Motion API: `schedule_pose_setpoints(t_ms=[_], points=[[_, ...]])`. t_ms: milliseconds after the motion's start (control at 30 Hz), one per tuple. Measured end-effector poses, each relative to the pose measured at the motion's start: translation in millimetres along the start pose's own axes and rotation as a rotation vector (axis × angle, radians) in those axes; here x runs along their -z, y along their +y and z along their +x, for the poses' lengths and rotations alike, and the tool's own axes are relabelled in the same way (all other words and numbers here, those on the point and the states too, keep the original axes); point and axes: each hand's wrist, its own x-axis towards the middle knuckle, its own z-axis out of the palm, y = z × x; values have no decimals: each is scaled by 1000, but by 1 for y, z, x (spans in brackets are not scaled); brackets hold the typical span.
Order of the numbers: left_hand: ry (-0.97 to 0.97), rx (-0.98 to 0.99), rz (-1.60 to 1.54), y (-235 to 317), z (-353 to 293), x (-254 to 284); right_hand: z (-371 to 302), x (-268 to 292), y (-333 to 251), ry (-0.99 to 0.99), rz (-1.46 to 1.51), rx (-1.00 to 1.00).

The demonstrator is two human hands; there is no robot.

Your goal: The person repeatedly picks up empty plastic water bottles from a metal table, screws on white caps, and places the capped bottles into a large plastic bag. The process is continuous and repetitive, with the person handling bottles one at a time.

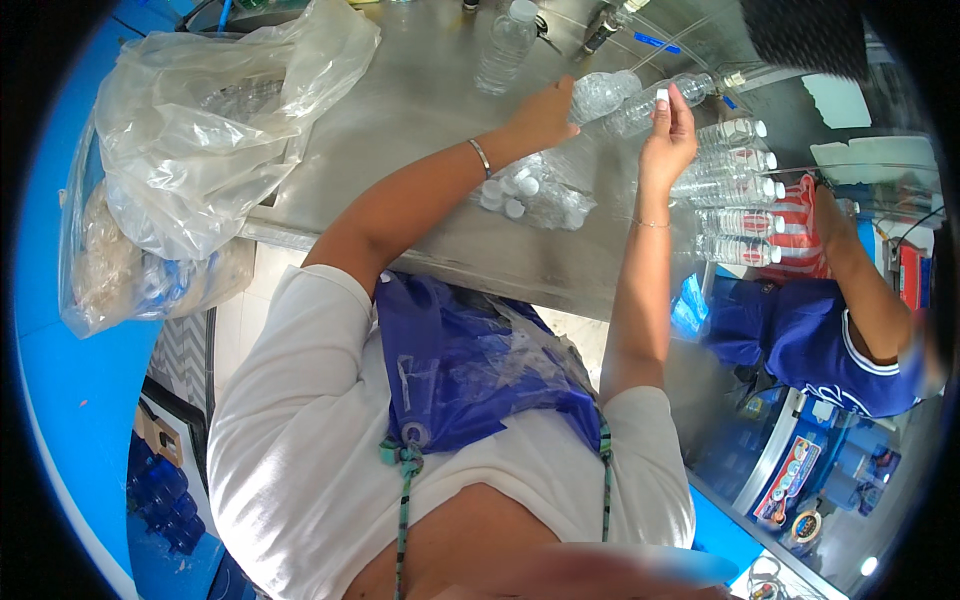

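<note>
My left hand point(545, 115) is closed around the base end of an empty clear plastic bottle point(606, 93), which lies tilted over the metal table. A small white cap point(662, 97) is pinched between the thumb and fingers of my right hand point(668, 145). Just behind that hand lies a second clear bottle point(690, 88), its neck pointing right. Below my left wrist, several loose white caps point(515, 190) rest by a crumpled clear plastic bag point(560, 195). Another bottle point(507, 45) stands upright beyond my left hand.
Several capped bottles point(735, 190) lie in a row at the right. Beside them a co-worker's hand point(832, 222) is by a red-and-white striped bag point(798, 228). Large clear plastic bags point(190, 160) cover the table's left end. Along its front runs the metal table's edge point(450, 255).
</note>
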Motion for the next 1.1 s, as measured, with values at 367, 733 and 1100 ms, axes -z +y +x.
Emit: schedule_pose_setpoints(t_ms=[367, 733, 1100], points=[[65, -99, 16, 1, -15, 3, -26, -37, -19, -52, -285, 391], [454, 160, 25, -52, -74, 27, 35, 7, 32, 167, -821, 42], [244, 327, 289, -43, -87, 75, -11, -32, 9, -343, -326, -38]])
